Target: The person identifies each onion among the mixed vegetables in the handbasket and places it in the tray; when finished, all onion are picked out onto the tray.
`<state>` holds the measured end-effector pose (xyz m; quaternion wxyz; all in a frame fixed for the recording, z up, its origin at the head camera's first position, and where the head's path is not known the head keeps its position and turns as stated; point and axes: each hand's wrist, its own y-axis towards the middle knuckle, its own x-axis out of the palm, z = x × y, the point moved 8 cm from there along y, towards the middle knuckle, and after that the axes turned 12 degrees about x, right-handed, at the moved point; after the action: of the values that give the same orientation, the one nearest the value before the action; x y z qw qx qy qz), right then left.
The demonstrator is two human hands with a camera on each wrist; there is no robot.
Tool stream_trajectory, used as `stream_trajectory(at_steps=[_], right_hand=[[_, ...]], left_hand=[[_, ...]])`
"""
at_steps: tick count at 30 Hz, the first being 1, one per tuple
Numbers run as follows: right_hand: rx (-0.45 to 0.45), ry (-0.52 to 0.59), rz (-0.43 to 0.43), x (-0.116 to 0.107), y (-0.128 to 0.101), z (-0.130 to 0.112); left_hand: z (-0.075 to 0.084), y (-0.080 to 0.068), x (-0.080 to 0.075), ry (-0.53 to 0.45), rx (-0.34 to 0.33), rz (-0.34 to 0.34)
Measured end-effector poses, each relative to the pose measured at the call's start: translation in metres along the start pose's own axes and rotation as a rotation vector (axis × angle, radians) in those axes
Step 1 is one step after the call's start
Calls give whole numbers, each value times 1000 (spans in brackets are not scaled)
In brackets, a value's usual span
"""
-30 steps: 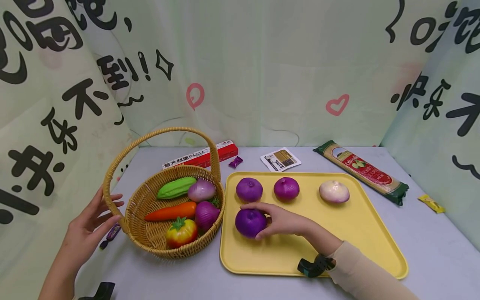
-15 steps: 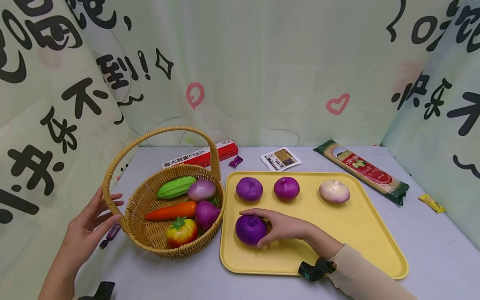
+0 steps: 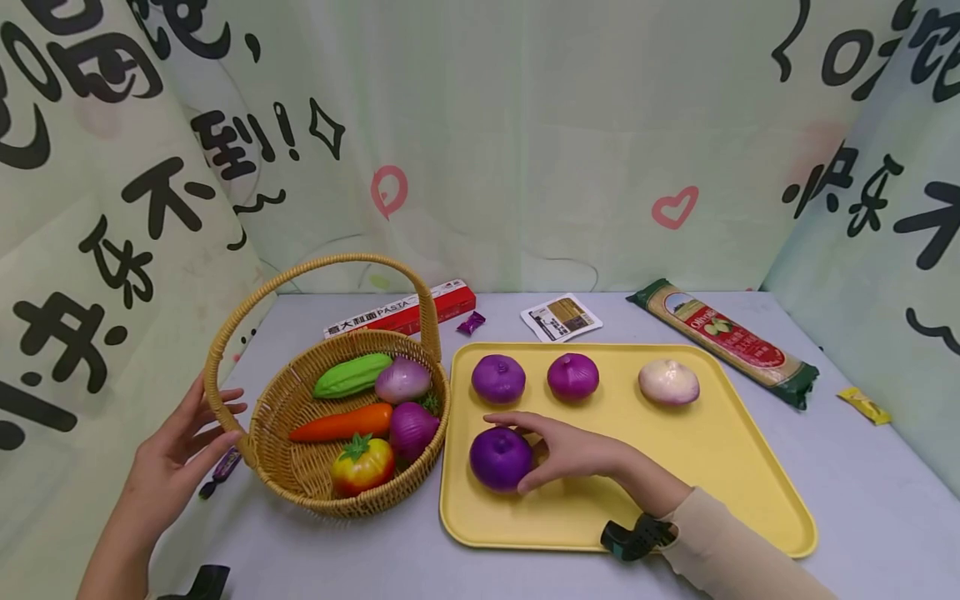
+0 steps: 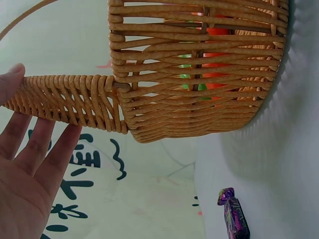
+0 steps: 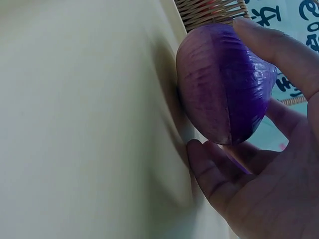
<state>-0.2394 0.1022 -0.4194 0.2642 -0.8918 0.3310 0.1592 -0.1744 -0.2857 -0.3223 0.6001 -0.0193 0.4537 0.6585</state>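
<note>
A round purple onion (image 3: pixel 501 459) sits near the left end of the yellow tray (image 3: pixel 615 500). My right hand (image 3: pixel 558 450) is arched beside it, the thumb at the onion's near side. In the right wrist view a gap shows between the far fingers (image 5: pixel 207 172) and the onion (image 5: pixel 224 82). At the left, my left hand (image 3: pixel 176 454) holds the handle of the wicker basket (image 3: pixel 288 483), with the thumb on one side and fingertips on the other in the left wrist view. Inside the basket lie a carrot (image 3: pixel 343 423), a green ridged gourd (image 3: pixel 352 375), a tomato (image 3: pixel 363 467) and two onions (image 3: pixel 413 431).
Two more purple onions (image 3: pixel 573 377) and a pale onion (image 3: pixel 668 383) lie along the tray's back. Behind stand a red pasta box (image 3: pixel 454 302), a wrapped purple candy (image 3: pixel 471 323) and a white packet (image 3: pixel 561 318). A spaghetti bag (image 3: pixel 723 342) and yellow sachet (image 3: pixel 863 406) lie right.
The purple onion has come slightly nearer the front of the tray. My right fingers have straightened and drawn off its far side. The left hand and basket stay put.
</note>
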Motion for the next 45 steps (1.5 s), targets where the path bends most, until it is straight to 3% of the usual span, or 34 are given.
stream_trajectory(at_steps=[9,27,34,45], right_hand=[[-20,51,11,-7,-2,-4],[-33,22,74,-23,-8,-11],[-42,-4,152,-34,-8,-15],[-71,-58,183,-52,-4,-45]], left_hand=[[-1,-1,0,1,-7,1],[-2,-1,0,4,-3,-2],[-2,-1,0,8,1,0],[-3,-1,0,2,-12,-6]])
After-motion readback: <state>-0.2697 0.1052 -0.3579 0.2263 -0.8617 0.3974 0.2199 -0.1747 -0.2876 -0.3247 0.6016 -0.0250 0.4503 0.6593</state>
